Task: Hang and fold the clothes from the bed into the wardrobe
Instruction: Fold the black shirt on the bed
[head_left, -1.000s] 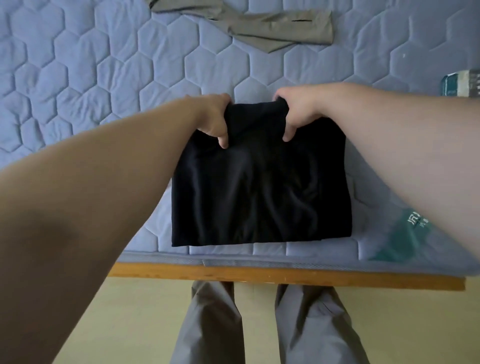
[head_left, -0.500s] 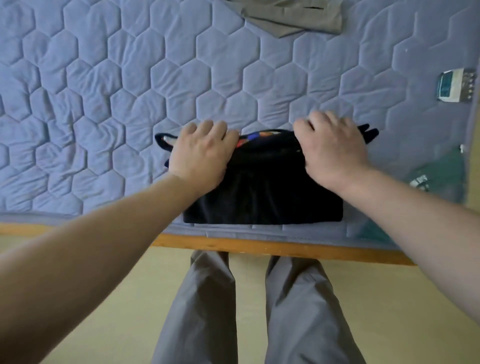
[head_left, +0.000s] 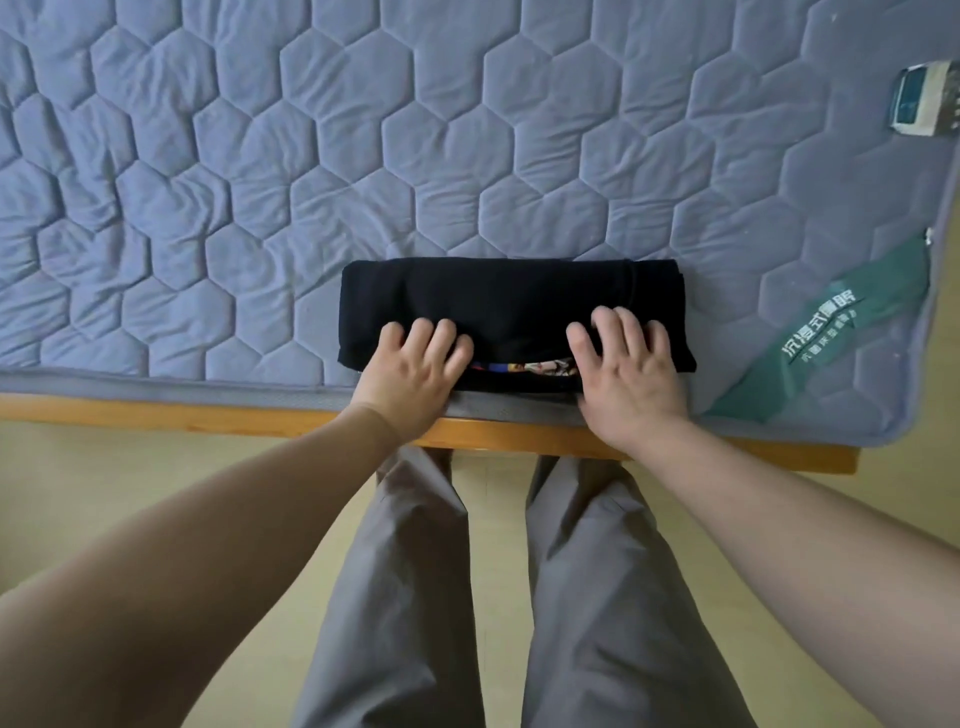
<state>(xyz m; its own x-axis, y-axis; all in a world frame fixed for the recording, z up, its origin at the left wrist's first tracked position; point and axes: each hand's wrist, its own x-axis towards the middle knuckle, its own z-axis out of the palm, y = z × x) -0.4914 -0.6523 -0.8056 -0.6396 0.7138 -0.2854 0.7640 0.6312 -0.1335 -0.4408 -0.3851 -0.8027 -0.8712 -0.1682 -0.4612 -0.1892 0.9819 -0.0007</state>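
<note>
My left hand (head_left: 415, 364) and right hand (head_left: 631, 369) press down on a folded black garment (head_left: 509, 296), fingers extended and gripping nothing. It lies at the near edge of the mattress (head_left: 260, 182). Lifting only its top layer could spill the fold open or drag it onto the floor. Its long axis runs left to right, with the open edge toward me.

Black garment (head_left: 498, 301) folded flat, at mattress (head_left: 467, 130) near edge.

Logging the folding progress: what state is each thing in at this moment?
black garment, folded into a compact rectangle, lying flat on the mattress near its front edge.
left hand, open, pressing on the garment's near edge.
right hand, open, pressing on the garment's near edge.
</note>
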